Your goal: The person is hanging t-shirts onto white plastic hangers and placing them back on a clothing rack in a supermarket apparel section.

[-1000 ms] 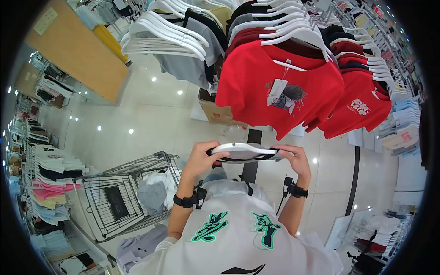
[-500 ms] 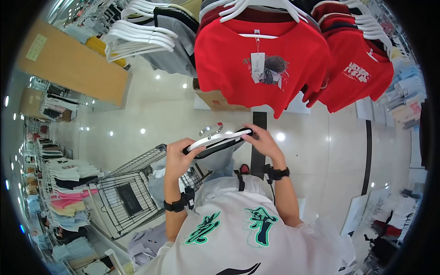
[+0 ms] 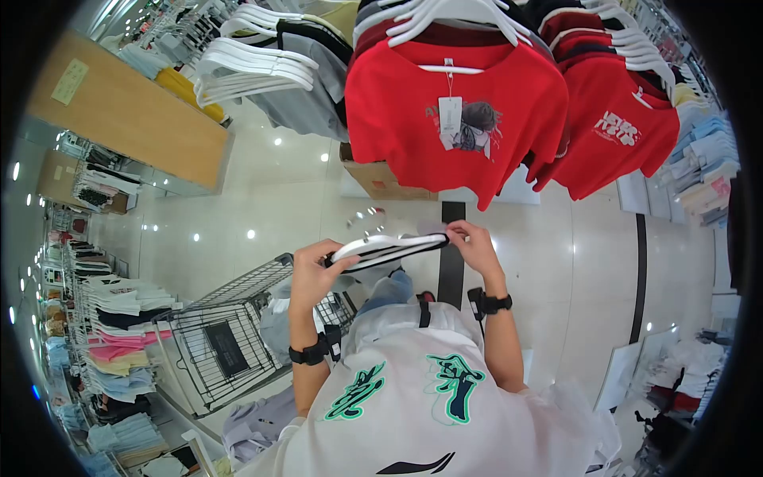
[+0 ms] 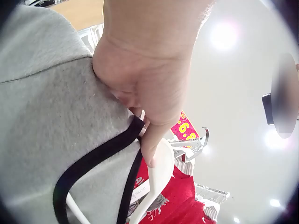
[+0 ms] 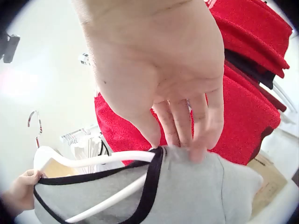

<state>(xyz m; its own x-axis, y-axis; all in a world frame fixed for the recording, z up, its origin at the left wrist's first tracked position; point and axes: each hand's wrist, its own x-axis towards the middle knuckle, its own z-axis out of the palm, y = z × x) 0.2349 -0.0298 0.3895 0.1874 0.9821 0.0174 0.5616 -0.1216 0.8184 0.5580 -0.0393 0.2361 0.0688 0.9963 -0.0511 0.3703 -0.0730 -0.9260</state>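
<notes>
Holding a gray T-shirt (image 5: 201,184) on a white clothes hanger (image 5: 110,158) between the fingers of 2 hands, out in front of the body. Looking light, with soft knit probably sagging away from any pinch and the stiffer hanger resisting a bend. Possibly slipping along the smooth hanger arms where hanging loose, so best taking hold of cloth and hanger together, near each side of the wide neckline, without tugging at the stretchy black trim (image 5: 153,182). Gripping trim and hanger with the left hand (image 3: 312,274), curling fingers behind the cloth and pressing a thumb toward the hanger. Pinching the shirt between thumb and fingers of the right hand (image 3: 474,246), at the shoulder just beside the trim. Rising from the hanger near the left fingers as a metal hook (image 5: 39,135). Hanging beyond both sets of fingers, a red printed T-shirt (image 3: 401,95). Standing beside the left fingers, on the outer side, a wire shopping cart (image 3: 226,350).
</notes>
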